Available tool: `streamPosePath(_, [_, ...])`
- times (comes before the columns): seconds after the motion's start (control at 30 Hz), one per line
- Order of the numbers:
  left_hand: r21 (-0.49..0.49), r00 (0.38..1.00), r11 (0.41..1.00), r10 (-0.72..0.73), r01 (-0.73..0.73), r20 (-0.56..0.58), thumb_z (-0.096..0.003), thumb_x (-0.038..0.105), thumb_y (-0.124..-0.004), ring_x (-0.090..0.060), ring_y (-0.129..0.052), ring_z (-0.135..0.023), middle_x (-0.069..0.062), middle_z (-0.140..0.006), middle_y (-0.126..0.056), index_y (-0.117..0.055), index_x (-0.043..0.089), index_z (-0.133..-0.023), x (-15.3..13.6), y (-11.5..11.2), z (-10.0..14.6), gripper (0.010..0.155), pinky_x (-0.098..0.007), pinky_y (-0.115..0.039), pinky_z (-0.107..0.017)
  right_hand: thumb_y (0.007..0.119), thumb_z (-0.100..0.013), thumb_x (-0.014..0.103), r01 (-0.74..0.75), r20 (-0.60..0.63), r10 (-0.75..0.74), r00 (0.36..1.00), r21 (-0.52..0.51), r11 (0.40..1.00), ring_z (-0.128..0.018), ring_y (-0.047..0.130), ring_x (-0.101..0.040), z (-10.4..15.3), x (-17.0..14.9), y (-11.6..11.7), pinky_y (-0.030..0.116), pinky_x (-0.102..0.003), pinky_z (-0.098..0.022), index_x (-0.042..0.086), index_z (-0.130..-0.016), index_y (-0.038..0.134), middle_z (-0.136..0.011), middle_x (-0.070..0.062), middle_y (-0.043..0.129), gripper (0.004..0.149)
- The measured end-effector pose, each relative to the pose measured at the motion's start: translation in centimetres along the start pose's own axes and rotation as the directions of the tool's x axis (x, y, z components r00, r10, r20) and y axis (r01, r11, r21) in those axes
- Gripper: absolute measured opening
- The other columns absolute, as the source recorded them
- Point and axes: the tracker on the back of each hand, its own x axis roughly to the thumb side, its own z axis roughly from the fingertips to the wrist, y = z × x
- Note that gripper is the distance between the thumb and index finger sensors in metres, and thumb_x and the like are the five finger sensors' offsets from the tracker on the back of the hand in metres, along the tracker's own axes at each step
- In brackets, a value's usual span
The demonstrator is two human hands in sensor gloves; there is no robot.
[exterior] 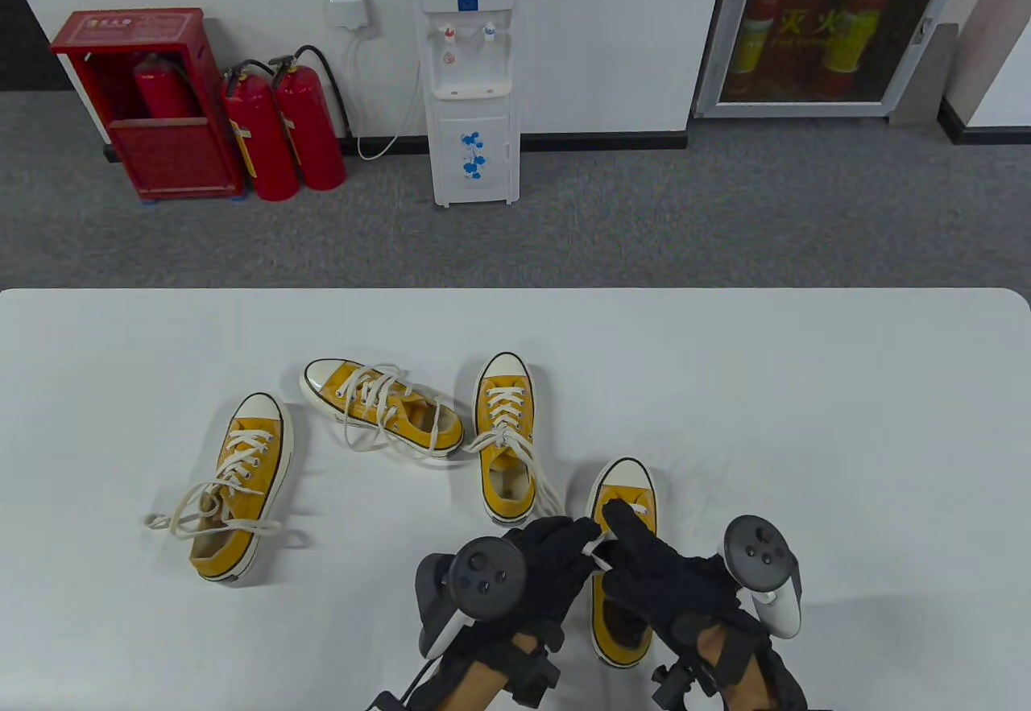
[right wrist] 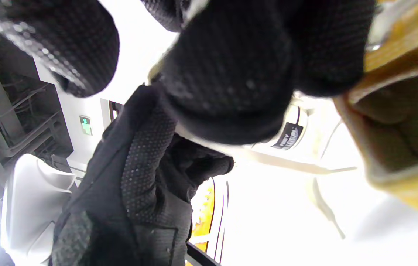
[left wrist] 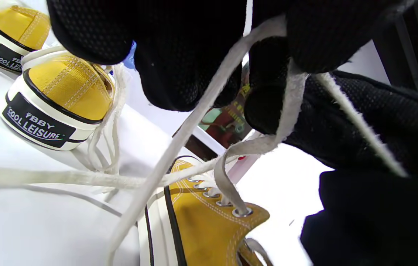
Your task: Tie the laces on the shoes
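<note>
Nearest yellow shoe (exterior: 624, 493): stood on white table (exterior: 805, 421) at near edge, toe pointing away, white lace (left wrist: 194, 118) drawn up from top eyelets. Left hand (exterior: 540, 562): fingers curled, pinched lace above shoe. Right hand (exterior: 660, 574): fingers curled round same lace, touching left hand. Three other yellow shoes (exterior: 242, 477) (exterior: 383, 409) (exterior: 503, 437): lay farther back and left, laces loose. Beyond table: water dispenser (exterior: 471, 75), red extinguishers (exterior: 282, 131).
</note>
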Motion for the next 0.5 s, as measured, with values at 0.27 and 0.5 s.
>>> streamPosePath(0.27, [0.022,0.993,0.995,0.096,-0.095,-0.064,-0.0494,0.051,-0.079,-0.023,-0.103,-0.07,0.005,-0.091,-0.099,-0.089,0.038,-0.089,-1.5,0.7,-0.4,0.043,-0.057,-0.075,-0.064,0.087,-0.043,0.026,-0.046,0.045,0.047,0.998,-0.025,0.999,-0.039,0.099,-0.015,0.4,0.9,-0.8,0.077,-0.053,-0.053,0.028,-0.106,0.057,-0.098,-0.008,0.075,0.07])
streamPosePath(0.5, [-0.019,0.958,0.966,0.252,-0.257,-0.136,-0.0509,0.05,-0.075,-0.024,-0.101,-0.072,0.004,-0.091,-0.097,-0.087,0.035,-0.087,-3.5,1.0,-0.9,0.041,-0.058,-0.073,-0.066,0.082,-0.042,0.016,-0.034,0.088,0.04,0.995,-0.071,0.997,-0.041,0.096,-0.018,0.6,1.1,-1.7,0.072,-0.056,-0.056,0.033,-0.087,0.09,-0.098,-0.008,0.072,0.048])
